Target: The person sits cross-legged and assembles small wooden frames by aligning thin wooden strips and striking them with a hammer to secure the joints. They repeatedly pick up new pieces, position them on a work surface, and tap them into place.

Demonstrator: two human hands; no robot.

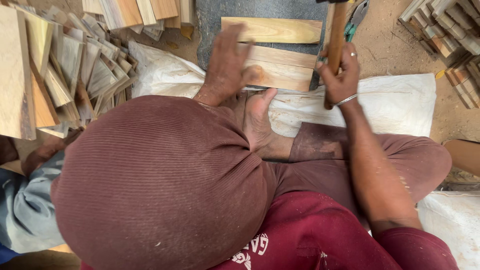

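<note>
Pale, smooth-planed wooden board (pixel 280 70) under left hand (pixel 225 65)

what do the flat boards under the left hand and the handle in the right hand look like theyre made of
Boards: pale bare wood, apparently unfinished, with visible grain streaks and sawn edges. Handle: reddish-brown wood, smooth, perhaps worn or oiled; its head is cut off by the frame. The left hand presses the boards; the right hand grips the handle.
</note>
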